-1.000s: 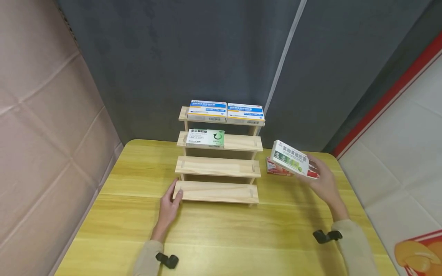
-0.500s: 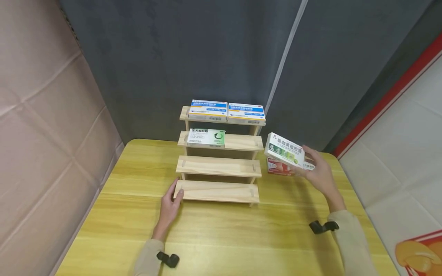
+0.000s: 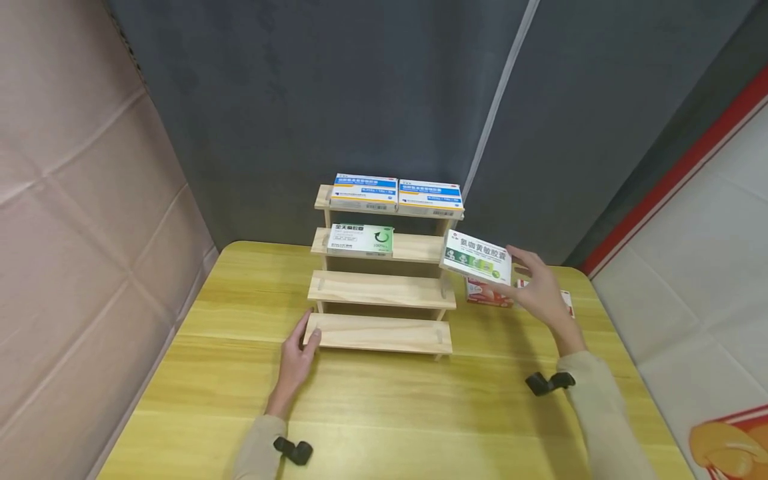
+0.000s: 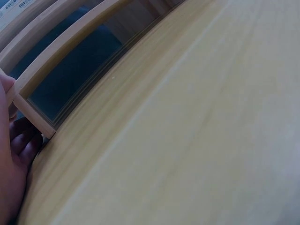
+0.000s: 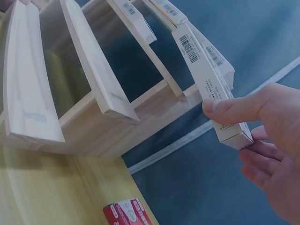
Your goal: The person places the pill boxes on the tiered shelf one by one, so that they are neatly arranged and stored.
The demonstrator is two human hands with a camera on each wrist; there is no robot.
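Observation:
My right hand (image 3: 538, 291) pinches the right end of a white and green medicine box (image 3: 477, 257), thumb on its near edge. The box is tilted slightly, overlapping the right end of the second tier from the top in the head view. In the right wrist view the thumb lies on the box's barcoded side (image 5: 201, 70). My left hand (image 3: 295, 353) grips the left end of the lowest tier of a wooden step rack (image 3: 378, 333), thumb on top, fingers around the side. One green and white medicine box (image 3: 360, 240) lies at the left of the second tier.
Two blue and white medicine boxes (image 3: 364, 192) lie side by side on the top tier. A red medicine box (image 3: 489, 292) and a partly hidden white and red box (image 3: 567, 303) lie on the wooden table (image 3: 372, 413), right of the rack. A dark curtain (image 3: 312, 87) hangs behind.
My right hand has carried the white and green medicine box left toward the rack, uncovering more of the boxes on the table. The left hand has kept its hold on the rack.

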